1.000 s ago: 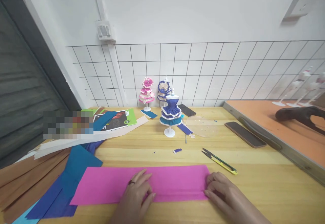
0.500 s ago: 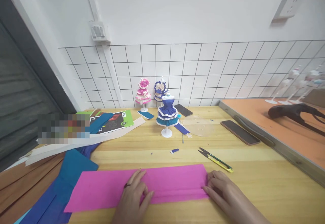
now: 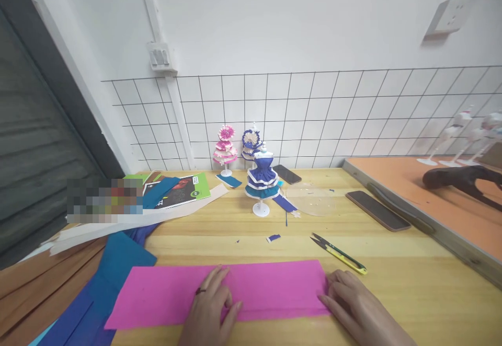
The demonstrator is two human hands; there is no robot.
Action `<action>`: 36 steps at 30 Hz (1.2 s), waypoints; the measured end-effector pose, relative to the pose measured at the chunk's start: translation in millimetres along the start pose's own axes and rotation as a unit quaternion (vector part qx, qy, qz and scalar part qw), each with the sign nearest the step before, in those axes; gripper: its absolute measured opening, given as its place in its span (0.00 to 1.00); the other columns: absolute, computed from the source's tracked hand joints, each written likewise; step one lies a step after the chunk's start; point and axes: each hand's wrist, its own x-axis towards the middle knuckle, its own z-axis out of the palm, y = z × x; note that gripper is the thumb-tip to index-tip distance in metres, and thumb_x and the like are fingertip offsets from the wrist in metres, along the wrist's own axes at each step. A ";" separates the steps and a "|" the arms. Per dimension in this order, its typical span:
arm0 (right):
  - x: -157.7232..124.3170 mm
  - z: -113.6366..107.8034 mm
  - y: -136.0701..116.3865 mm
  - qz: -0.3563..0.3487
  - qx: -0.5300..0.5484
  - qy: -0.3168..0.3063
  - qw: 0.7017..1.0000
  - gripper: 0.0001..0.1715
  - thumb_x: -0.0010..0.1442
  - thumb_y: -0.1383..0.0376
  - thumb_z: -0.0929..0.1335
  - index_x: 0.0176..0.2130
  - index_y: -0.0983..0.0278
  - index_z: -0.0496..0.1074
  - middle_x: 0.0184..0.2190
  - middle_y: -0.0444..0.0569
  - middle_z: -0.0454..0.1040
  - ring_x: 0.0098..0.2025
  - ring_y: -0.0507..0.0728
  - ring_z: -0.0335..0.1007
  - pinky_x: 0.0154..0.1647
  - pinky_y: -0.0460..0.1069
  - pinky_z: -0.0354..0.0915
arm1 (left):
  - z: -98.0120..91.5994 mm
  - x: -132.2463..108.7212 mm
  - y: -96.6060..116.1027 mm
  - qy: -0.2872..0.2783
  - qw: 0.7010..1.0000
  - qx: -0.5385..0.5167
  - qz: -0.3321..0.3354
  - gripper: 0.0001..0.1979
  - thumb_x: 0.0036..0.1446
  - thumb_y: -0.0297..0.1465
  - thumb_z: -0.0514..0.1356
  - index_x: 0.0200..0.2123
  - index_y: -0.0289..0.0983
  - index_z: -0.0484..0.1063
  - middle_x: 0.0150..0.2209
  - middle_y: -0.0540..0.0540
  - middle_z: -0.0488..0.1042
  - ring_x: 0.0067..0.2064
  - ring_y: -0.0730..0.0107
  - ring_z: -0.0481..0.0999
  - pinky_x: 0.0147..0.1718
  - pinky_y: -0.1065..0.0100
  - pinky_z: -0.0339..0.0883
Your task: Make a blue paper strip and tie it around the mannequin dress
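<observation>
Teal fabric point(image 3: 125, 249) lies just behind the left end of the magenta strip point(image 3: 157, 293), which stretches flat along the surface's point(image 3: 188, 244) near side. The left hand point(image 3: 214, 307) rests on it, loosely open, fingers bent, not gripping. Thread snips point(image 3: 339, 253) lie beyond the strip's right end, where the right hand point(image 3: 349, 301) pinches the edge. The crease now runs closer to the near border than half a second ago, suggesting that the fold is being adjusted.
</observation>
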 end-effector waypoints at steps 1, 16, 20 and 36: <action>0.1 0.5 0.5 -0.002 -0.002 0.001 1.000 0.22 0.65 0.57 0.53 0.26 0.62 0.63 0.32 0.50 0.65 0.37 0.57 0.63 0.40 0.52 0.61 | 0.4 0.1 -0.2 0.002 1.000 0.001 0.002 0.08 0.54 0.31 0.55 0.23 0.39 0.65 0.51 0.40 0.71 0.53 0.52 0.68 0.43 0.52 0.71; 3.7 0.1 5.7 0.015 0.001 -0.009 1.000 0.17 0.63 0.57 0.55 0.29 0.62 0.62 0.32 0.50 0.66 0.35 0.56 0.64 0.38 0.51 0.62 | 0.6 -0.2 -0.3 0.044 0.997 0.050 0.050 0.08 0.51 0.29 0.58 0.21 0.38 0.65 0.48 0.37 0.73 0.51 0.52 0.71 0.39 0.57 0.74; 15.0 -7.8 -0.5 -0.018 0.002 0.002 1.000 0.16 0.64 0.59 0.54 0.31 0.63 0.63 0.33 0.51 0.67 0.36 0.57 0.65 0.39 0.52 0.62 | 0.8 0.0 -0.4 0.051 0.994 0.063 0.066 0.07 0.50 0.28 0.59 0.21 0.38 0.65 0.48 0.38 0.73 0.50 0.51 0.71 0.39 0.56 0.74; 64.0 -1.2 -18.5 -0.068 -0.031 -0.023 0.997 0.09 0.54 0.65 0.63 0.37 0.61 0.70 0.35 0.49 0.71 0.38 0.58 0.66 0.39 0.50 0.61 | -2.7 -2.7 5.6 0.010 0.999 0.021 0.024 0.05 0.49 0.29 0.60 0.23 0.37 0.68 0.50 0.38 0.71 0.52 0.49 0.69 0.41 0.53 0.72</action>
